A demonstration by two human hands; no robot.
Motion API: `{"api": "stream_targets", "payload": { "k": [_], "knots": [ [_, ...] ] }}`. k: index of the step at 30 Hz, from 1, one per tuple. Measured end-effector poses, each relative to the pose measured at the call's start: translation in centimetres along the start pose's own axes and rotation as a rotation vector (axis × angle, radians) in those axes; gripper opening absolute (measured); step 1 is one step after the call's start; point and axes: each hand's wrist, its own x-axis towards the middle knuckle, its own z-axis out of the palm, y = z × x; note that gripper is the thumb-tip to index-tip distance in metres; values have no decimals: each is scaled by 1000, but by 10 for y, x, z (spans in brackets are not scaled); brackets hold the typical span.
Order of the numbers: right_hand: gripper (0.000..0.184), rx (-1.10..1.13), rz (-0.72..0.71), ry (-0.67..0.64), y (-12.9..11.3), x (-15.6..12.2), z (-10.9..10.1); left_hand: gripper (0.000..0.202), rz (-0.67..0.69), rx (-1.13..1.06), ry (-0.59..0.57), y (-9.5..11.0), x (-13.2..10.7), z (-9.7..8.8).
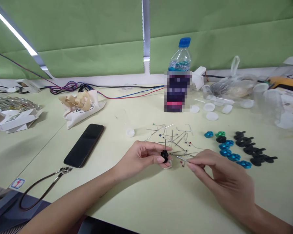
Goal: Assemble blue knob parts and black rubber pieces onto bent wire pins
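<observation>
Between the thumb and fingers of my left hand (146, 155) is a small black knobbed part (164, 155), with a thin metal rod (165, 141) standing up from it. My right hand (219, 175) pinches a thin metal pin (182, 158), whose tip reaches toward the black part; whether they touch I cannot tell. Around and behind my fingers lie several loose metal pins and bent wires (178, 139), some with tiny coloured ends. Several blue metal rings (225, 152), a green one (220, 134) and several black winged pieces (255, 150) sit in rows beyond my right hand.
A black phone (84, 146) with a strap (36, 185) lies at left, near a cloth pouch (84, 109). At the back stand a blue-capped bottle (180, 60) and a blurred-out screen (177, 92). Clear plastic cups and lids (212, 116) crowd the back right; cables (70, 87) run along the wall.
</observation>
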Motion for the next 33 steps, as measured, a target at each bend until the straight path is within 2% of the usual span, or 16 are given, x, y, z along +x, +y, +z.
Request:
{"api": "stream_targets", "payload": {
  "k": [8, 17, 24, 33],
  "knots": [
    [17, -154, -102, -67, -6, 2, 2, 15, 11, -31, 16, -3, 2, 3],
    [15, -258, -106, -136, -4, 1, 1, 20, -32, 18, 43, -5, 1, 3],
    [14, -327, -161, -168, -1, 0, 1, 20, -22, 46, 49, -5, 1, 4],
    [19, -539, -365, -132, 6, -4, -2, 18, 16, 169, 144, -5, -1, 10]
  ]
}}
